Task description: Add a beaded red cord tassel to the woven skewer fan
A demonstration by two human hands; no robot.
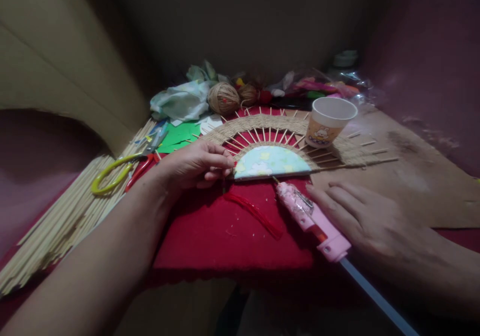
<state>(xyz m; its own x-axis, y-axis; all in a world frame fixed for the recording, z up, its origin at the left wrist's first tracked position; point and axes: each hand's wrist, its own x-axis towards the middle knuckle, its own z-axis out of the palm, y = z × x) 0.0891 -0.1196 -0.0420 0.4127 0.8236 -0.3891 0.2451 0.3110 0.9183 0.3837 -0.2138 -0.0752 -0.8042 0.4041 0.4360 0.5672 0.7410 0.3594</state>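
My left hand [204, 166] is closed in a pinch at the left end of a half-round fan [272, 161], made of sticks and woven twine with a pale blue patterned cloth centre. A speck of red shows at the fingertips. From just under them a red tassel [253, 211] trails over the red cloth, and its upper end is partly hidden by the fingers. My right hand [360, 216] lies flat with fingers stretched out. Beside its fingertips rests a pink glue gun [311, 221], its nozzle close to the fan's lower edge and a glue stick out of its back.
A paper cup [330, 121] stands at the fan's right side, by a cardboard sheet [423, 186]. Scissors [116, 176] and a bundle of thin sticks [71, 216] lie left. Behind are green sheets [180, 135], twine balls [223, 98] and crumpled cloth [180, 101].
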